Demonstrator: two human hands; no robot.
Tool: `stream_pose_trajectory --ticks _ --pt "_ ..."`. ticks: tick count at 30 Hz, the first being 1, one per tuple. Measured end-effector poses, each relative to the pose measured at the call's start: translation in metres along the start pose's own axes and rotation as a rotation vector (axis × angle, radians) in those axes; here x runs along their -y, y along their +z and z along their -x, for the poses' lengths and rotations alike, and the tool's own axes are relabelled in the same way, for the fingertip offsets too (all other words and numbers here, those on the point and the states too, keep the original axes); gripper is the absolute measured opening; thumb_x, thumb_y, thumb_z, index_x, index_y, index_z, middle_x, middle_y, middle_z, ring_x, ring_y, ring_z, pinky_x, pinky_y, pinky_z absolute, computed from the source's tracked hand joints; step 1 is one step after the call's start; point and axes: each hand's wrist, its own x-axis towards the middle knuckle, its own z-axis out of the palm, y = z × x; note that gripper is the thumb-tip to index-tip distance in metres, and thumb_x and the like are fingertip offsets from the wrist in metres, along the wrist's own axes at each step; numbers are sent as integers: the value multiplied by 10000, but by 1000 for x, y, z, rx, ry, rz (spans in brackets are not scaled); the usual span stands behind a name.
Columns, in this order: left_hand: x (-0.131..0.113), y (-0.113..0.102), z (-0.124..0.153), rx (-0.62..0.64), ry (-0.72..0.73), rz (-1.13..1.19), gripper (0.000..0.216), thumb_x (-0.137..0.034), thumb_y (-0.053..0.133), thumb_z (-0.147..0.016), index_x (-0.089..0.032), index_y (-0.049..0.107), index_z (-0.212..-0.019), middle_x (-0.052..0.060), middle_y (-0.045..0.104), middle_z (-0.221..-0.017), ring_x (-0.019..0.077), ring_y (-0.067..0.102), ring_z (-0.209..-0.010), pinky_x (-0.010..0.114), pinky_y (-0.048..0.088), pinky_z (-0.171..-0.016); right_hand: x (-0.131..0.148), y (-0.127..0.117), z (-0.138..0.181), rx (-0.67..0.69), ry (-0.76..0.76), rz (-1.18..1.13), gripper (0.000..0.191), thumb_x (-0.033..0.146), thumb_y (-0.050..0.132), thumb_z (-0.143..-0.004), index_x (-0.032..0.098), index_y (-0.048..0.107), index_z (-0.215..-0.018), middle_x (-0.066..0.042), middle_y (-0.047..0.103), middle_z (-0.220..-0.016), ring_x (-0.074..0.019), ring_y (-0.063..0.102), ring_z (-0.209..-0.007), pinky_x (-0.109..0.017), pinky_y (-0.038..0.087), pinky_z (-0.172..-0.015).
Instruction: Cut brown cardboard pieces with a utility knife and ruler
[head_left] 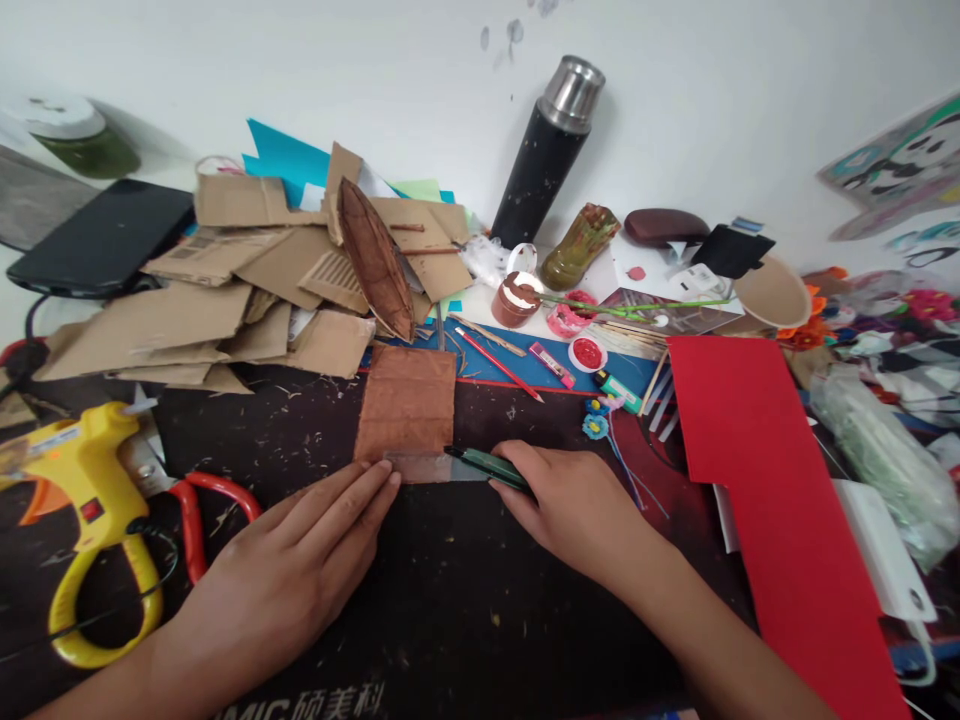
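A brown-painted piece of cardboard lies flat on the dark mat. Across its near edge runs a clear ruler. My left hand is laid flat, fingers stretched together, with the fingertips pressing on the ruler's left end and the cardboard's near left corner. In my right hand is a dark green utility knife, gripped with its tip pointing left at the cardboard's right edge, just above the ruler. Whether the blade touches the cardboard I cannot tell.
On the left are a yellow hot glue gun and red-handled pliers. Behind lie cardboard scraps and a brown boat-shaped piece. A black thermos, a paint jar and a red pencil are farther back; red card is right.
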Motion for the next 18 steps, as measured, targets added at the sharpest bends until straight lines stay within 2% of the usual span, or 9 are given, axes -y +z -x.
stream_pose_trajectory --ticks 18 --pt "0 -1 -2 13 33 -53 412 -221 418 -1123 -79 696 -1391 165 754 -1441 300 695 -1326 430 572 -1037 1 -1 -2 21 3 21 190 293 664 -1080 182 652 -1234 -75 843 -1020 -271 824 -860 -342 458 -650"
